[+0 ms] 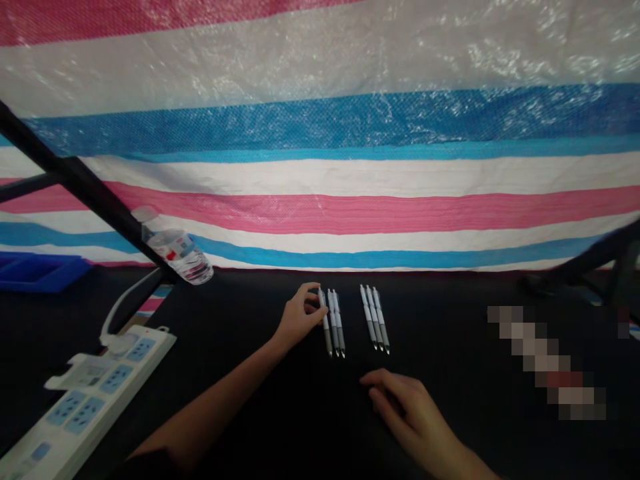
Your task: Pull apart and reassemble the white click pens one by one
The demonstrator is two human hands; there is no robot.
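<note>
Several white pens with grey grips lie on the black table (pixel 280 413) in two groups of three, their tips toward me. My left hand (pixel 303 312) pinches the leftmost pen (pixel 327 331) of the left group between thumb and fingers. Close beside it are the other two pens (pixel 337 323) of that group. A small gap separates them from the right group (pixel 374 319), which nothing touches. My right hand (pixel 397 400) rests below the right group, fingers slightly curled and apart, with no object visible in it.
At the left lie a white power strip (pixel 95 393) with a plug and cable, and a blue tray (pixel 45 272). A clear bottle (pixel 185 257) leans by a black metal bar (pixel 95 193). Striped plastic sheeting (pixel 320 127) hangs behind. A pixelated patch covers something at right.
</note>
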